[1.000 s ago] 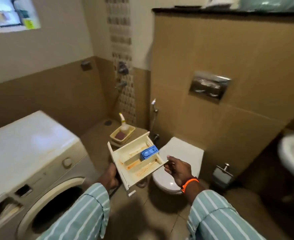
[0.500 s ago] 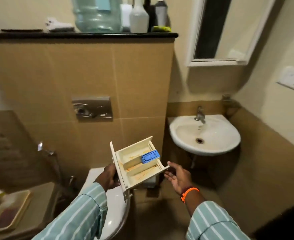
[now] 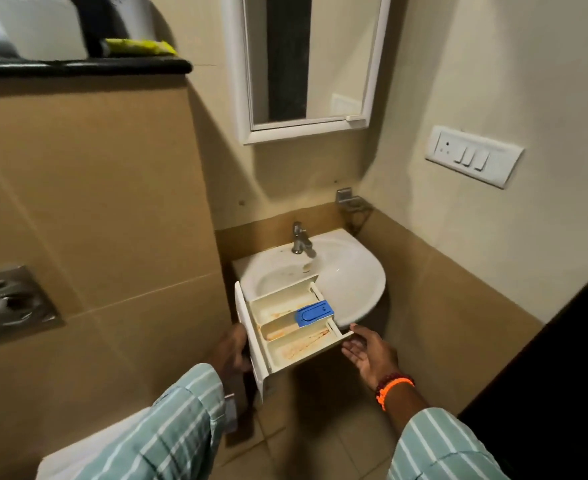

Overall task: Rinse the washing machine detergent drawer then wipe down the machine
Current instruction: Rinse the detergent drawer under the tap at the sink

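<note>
Left hand (image 3: 232,351) wrapped round the front panel of the detergent drawer (image 3: 287,327), arm reaching fwd, holding it up tilted, compartments w/ orange residue facing up. Drawer's far end overlaps the front rim of the sink (image 3: 354,282), below the tap (image 3: 301,239). Right hand (image 3: 368,353) open, palm up, fingers spread, thumb tip at the drawer's rear corner; orange bracelet (image 3: 392,389) on wrist.

The drawer (image 3: 290,332) sat in front of the sink (image 3: 351,282), overlapping its near rim. Left hand (image 3: 232,351) was on its left end, right hand (image 3: 368,353) just right of it. Mirror (image 3: 308,64) hung above the tap (image 3: 301,239).
</note>
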